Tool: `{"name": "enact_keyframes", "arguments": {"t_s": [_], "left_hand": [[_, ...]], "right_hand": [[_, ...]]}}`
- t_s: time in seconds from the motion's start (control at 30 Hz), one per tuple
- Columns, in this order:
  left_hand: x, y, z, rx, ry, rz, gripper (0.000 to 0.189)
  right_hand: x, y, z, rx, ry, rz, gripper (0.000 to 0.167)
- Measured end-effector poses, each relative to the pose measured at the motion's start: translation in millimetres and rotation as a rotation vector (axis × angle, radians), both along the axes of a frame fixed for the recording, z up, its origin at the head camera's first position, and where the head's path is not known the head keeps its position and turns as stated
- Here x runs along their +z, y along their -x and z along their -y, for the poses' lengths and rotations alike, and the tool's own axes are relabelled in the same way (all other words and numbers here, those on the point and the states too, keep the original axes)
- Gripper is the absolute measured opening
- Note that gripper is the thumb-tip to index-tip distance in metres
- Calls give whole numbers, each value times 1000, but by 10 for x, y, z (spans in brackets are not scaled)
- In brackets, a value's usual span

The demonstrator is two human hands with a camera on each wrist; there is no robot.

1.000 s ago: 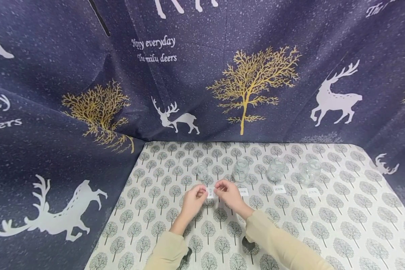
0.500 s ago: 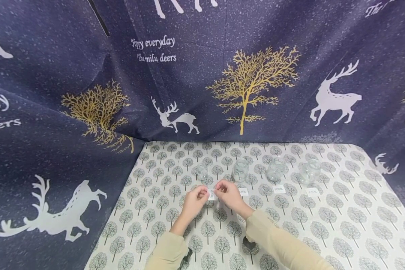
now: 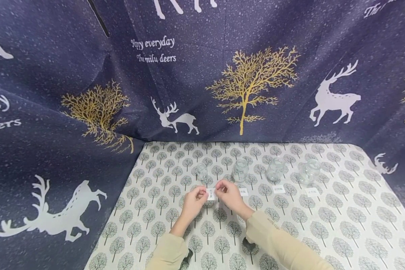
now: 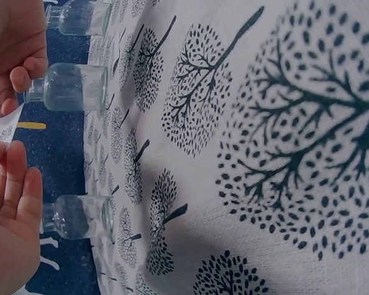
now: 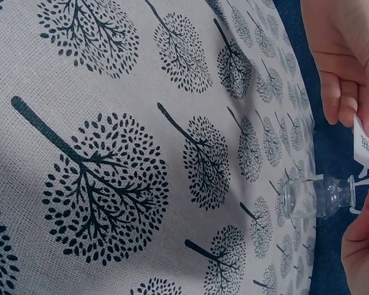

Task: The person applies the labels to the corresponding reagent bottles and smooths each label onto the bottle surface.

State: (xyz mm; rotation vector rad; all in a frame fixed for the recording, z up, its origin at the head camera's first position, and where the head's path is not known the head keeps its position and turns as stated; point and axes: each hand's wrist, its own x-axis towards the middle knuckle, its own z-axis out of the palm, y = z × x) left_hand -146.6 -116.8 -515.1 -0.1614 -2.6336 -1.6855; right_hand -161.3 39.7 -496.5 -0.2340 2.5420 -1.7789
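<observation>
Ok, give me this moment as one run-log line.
left hand: pinches label | right hand: pinches same label | label: raised off cloth | jars: four, in row | other labels: three, on cloth

The left hand (image 3: 194, 200) and right hand (image 3: 231, 195) pinch, just apart. Both sleeved forearms (image 3: 285, 240) slant inward from the near side.

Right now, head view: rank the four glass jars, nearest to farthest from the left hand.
1. Leftmost jar, just beyond the left hand.
2. Second jar, next rightward.
3. Third jar, farther right.
4. Rightmost jar, at the right end.
</observation>
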Motion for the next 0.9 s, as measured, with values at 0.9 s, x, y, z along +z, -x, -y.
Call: {"name": "enact_keyframes", "arguments": {"t_s": [0.9], "left_hand": [[-6,-10,-8,-29,26,-9,22]], "right_hand": [[-39,-25,20,-1,23,35,12]]}}
